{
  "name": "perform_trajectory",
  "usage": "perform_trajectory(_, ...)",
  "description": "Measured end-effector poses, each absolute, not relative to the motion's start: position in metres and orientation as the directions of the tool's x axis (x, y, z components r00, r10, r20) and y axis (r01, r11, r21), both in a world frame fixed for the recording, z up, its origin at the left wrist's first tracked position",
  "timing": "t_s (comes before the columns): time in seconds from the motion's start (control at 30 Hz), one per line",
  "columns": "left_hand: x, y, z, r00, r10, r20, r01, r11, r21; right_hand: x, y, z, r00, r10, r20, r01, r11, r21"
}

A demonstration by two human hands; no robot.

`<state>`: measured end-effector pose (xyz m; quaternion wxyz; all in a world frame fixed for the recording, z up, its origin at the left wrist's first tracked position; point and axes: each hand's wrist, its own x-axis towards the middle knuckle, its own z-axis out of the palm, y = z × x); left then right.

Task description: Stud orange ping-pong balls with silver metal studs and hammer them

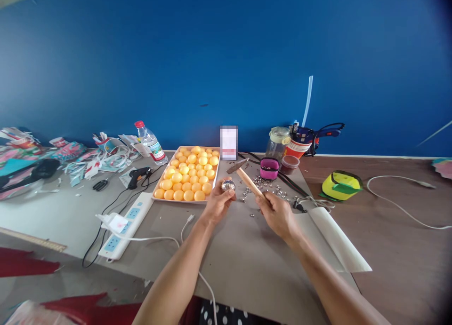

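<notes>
In the head view my left hand (pixel 221 202) is closed around a small round piece covered in shiny silver bits (pixel 228 186); its exact kind is hard to make out. My right hand (pixel 274 212) grips the wooden handle of a small hammer (pixel 251 181), whose dark head is raised just above and to the right of that round piece, apart from it. Many small shiny metal pieces (pixel 264 184) lie scattered on the table behind the hammer handle. A purple container (pixel 269 168) stands among them. Left of my left hand is a shallow box (pixel 183 200) filled with orange balls (pixel 189 184).
A white power strip (pixel 123 228) with a plugged charger and cables lies at left, near a black glue gun (pixel 138 175) and a water bottle (pixel 151 144). Behind the purple container stands a clear jar (pixel 277 144). A yellow-green container (pixel 342 186) and white sheet (pixel 337 238) lie right.
</notes>
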<state>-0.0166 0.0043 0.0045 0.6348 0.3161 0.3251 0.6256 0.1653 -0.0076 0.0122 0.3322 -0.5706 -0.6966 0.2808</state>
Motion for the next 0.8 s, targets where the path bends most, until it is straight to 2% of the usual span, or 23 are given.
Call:
perform_trajectory(0.17,-0.0126,0.0042,-0.0013,-0.187,0.981,0.050,-0.234,-0.094,0.968,0.1653,-0.0073,0.0138,-0.128,0.983,0.133,0.596,0.183,-0.782)
perform_trajectory(0.37,-0.0087,-0.0004,0.0023,-0.252,0.946,0.204,-0.004,-0.212,0.977,0.1659,-0.0068,0.0143,-0.120,0.984,0.133,0.606,0.179,-0.775)
perform_trajectory(0.57,-0.0070,-0.0007,0.0018,-0.242,0.921,0.306,0.092,-0.292,0.952,0.1659,-0.0060,0.0129,-0.122,0.982,0.142,0.606,0.187,-0.773)
perform_trajectory(0.67,-0.0065,-0.0015,0.0022,-0.237,0.937,0.258,0.045,-0.254,0.966,0.1657,-0.0065,0.0128,-0.120,0.982,0.144,0.605,0.187,-0.774)
perform_trajectory(0.8,-0.0062,-0.0028,0.0041,-0.314,0.916,0.249,-0.016,-0.267,0.964,0.1654,-0.0068,0.0121,-0.126,0.981,0.148,0.603,0.194,-0.774)
